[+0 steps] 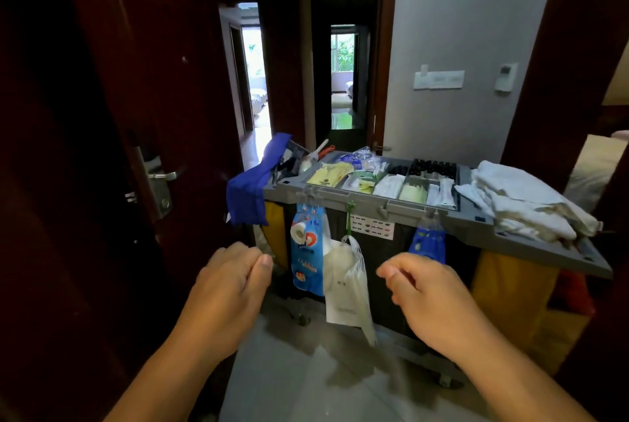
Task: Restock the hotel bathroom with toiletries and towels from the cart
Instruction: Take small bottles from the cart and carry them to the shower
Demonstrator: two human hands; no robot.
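A grey housekeeping cart (343,198) stands in the doorway ahead of me. Its top tray holds sachets and small packets of toiletries (388,180) in compartments, with dark little bottles (432,168) at the back. Folded white towels (520,200) are piled on its right end. A blue pack of toilet rolls (308,248) and a white mesh bag (347,282) hang from its front. My left hand (231,285) and my right hand (425,292) hover in front of the cart, below the tray, fingers loosely curled with nothing in them.
A dark wooden door (143,115) with a metal handle (160,176) stands open on the left. A blue cloth bag (252,190) hangs on the cart's left end. Yellow sacks (510,289) hang under the cart. A grey wall with switches (439,79) is behind it.
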